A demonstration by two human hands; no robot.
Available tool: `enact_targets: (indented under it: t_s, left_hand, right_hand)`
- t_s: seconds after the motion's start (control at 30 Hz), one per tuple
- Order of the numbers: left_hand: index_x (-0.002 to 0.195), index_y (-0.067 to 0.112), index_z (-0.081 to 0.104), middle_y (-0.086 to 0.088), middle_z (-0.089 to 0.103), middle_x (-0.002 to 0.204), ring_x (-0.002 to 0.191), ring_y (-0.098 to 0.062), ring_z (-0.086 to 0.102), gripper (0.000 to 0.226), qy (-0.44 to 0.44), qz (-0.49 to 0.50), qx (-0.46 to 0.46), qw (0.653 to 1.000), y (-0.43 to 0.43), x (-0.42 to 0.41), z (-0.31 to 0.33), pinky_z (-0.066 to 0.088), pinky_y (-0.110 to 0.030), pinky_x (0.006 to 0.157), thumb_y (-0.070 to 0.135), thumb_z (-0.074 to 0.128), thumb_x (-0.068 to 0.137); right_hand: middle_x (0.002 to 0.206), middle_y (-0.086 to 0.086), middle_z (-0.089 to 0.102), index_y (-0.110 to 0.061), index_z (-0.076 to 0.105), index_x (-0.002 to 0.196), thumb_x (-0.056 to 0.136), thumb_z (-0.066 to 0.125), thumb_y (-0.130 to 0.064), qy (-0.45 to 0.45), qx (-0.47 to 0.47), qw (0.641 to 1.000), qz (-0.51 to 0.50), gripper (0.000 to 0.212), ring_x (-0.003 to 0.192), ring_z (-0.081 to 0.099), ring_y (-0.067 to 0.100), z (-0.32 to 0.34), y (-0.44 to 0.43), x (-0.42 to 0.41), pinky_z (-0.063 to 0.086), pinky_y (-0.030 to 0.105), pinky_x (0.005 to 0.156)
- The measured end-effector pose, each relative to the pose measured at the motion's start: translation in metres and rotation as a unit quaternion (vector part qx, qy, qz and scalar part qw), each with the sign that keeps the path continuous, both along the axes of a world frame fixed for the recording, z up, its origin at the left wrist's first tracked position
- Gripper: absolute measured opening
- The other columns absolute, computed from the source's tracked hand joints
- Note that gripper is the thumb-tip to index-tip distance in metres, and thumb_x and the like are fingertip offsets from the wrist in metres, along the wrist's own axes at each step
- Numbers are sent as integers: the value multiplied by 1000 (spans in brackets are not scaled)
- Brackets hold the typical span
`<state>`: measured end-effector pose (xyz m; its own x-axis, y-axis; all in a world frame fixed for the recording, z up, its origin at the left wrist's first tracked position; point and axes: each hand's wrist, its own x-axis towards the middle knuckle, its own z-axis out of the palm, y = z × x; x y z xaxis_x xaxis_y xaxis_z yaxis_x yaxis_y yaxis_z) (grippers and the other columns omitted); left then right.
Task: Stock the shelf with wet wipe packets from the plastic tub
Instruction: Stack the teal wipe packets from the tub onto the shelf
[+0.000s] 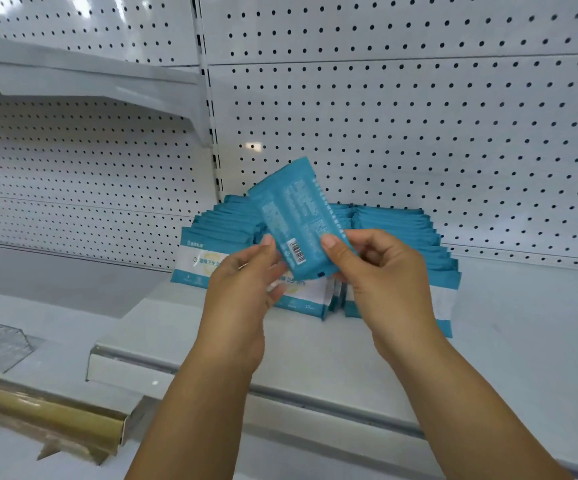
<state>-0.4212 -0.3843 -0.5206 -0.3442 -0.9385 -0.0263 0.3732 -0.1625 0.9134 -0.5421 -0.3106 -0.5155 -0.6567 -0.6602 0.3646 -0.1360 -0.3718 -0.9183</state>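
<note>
Above the white shelf (315, 344), one teal wet wipe packet (294, 220) is gripped by the left hand (242, 282) and right hand (381, 268), before stocked packets (402, 230).

The packet (292, 220) I'm holding up shows its back: blocks of small white print too fine to read, and a barcode (296, 251) near its lower end. The front packets (310, 292) standing on the shelf (315, 348) carry Chinese characters I can't make out, and one shows "10" by its lower edge.
</note>
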Motion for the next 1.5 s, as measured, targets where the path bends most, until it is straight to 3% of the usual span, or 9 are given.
enact_targets:
  t_s: [0.13,0.27,0.47,0.63,0.73,0.83,1.03,1.2,1.5]
  left_hand:
    - [116,7,65,-11,75,111,100,-22,75,41,-2,-31,25,999,5,0,6,58,-36,90,36,72,89]
    - [117,4,66,-15,76,110,103,-28,74,41,75,-97,28,992,16,-2,12,58,-39,94,37,65,92]
    - [117,-3,67,-20,75,108,95,-27,75,37,118,-46,42,991,15,-4,9,62,-28,72,29,57,101]
    - [128,-1,60,-19,74,114,104,-28,73,33,131,-36,43,990,14,-6,6,62,-33,80,21,46,107]
    - [126,2,61,-15,74,114,104,-25,73,31,135,-32,38,990,13,-6,6,62,-35,84,19,42,108]
    - [121,4,63,-14,75,113,103,-23,74,29,129,-49,23,990,13,-6,7,62,-36,84,19,41,108]
    - [124,6,63,-11,75,114,109,-24,72,29,91,-46,-2,995,9,-4,2,58,-44,92,23,47,107]
    - [128,7,53,-7,75,107,93,-16,76,35,35,80,-68,994,-2,10,-3,62,-29,72,21,64,99]
    - [96,7,66,-7,73,89,86,-20,74,25,-20,178,-104,978,-36,45,-19,60,-24,65,27,54,104]
  right_hand:
    - [83,-14,76,-27,76,85,82,82,-22,83,-1,994,-74,8,78,70,3,-2,6,-10,55,22,74]
    - [84,-14,75,-24,79,90,79,84,-20,161,18,986,-40,13,82,68,1,-8,8,-3,51,14,77]
    - [98,-16,74,-20,80,99,74,87,-26,255,21,967,12,27,98,65,2,-11,12,0,45,8,87]
    - [103,-19,71,-26,77,104,85,76,-36,217,19,976,-16,21,107,60,-5,-10,13,0,41,5,88]
    - [117,-21,63,-33,66,120,88,70,-44,183,51,980,-60,34,111,54,-12,-9,10,-5,40,3,89]
    - [113,-17,64,-29,59,125,86,74,-44,140,86,985,-47,44,99,60,-6,-10,5,-10,49,10,83]
    - [95,0,76,-21,66,109,88,77,-25,20,76,997,26,24,83,73,16,-11,3,-8,58,21,63]
    - [99,-9,72,-29,67,102,86,78,-19,121,69,990,-5,22,90,70,17,-16,-7,1,58,37,81]
    - [101,-20,64,-29,66,110,86,78,-20,208,73,975,23,28,90,62,5,-25,-28,31,48,12,75]
